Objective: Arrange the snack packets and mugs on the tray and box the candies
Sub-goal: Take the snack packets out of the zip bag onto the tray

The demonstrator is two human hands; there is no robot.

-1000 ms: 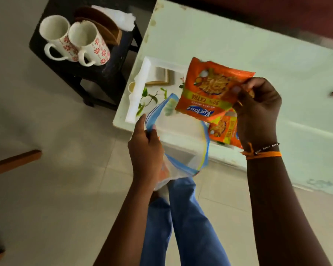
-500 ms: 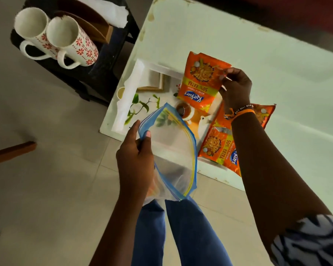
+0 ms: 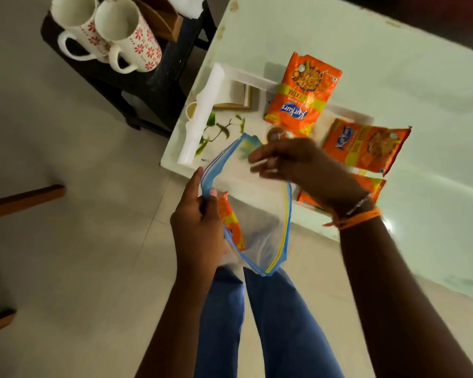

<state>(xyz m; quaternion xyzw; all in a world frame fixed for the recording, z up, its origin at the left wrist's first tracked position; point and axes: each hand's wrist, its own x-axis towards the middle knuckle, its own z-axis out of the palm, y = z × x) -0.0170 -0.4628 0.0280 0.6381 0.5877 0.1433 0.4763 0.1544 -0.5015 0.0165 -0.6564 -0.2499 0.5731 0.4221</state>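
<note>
Left hand (image 3: 200, 222) pinches zip bag (image 3: 257, 214) rim open, right hand (image 3: 290, 162) fingers loose, empty at the mouth; reach deep for the last snack packet (image 3: 230, 222) inside, others lie on tray (image 3: 216, 80) on counter (image 3: 393, 64).

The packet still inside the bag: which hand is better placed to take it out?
Right. The right hand is open at the bag's mouth; the left hand grips the rim beside the packet.
</note>
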